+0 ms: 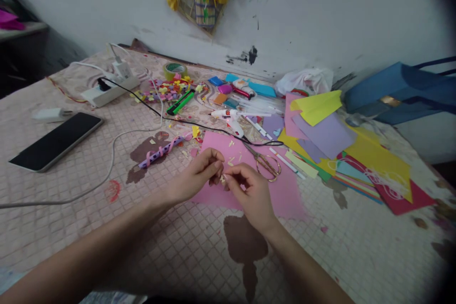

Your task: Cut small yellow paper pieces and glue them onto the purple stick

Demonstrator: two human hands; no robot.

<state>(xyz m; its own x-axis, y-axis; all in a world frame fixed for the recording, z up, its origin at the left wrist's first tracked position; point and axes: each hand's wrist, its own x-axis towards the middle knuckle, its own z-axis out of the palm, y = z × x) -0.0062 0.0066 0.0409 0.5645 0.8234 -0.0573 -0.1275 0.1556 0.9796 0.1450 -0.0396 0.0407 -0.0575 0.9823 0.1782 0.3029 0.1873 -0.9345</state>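
Over a pink sheet [288, 199], my two hands meet fingertip to fingertip. My left hand [203, 173] is closed, its thumb and fingers pinched together. My right hand [252, 194] pinches from the other side. Between the fingertips shows a small pale yellow paper piece [223, 179], partly hidden by the fingers. More pale yellow scraps [231, 159] lie on the pink sheet just beyond. Scissors [269, 166] with gold handles rest on the sheet to the right of my hands. A purple dotted stick wrapped in a pink strip [160, 152] lies to the left.
A white glue gun [230, 116] with a black cord lies behind the pink sheet. Coloured sheets [324, 133] are piled at right. Paper flowers [164, 89], a green cutter [181, 103] and tape [174, 70] sit at the back. A phone [57, 142] and power strip [110, 90] are left.
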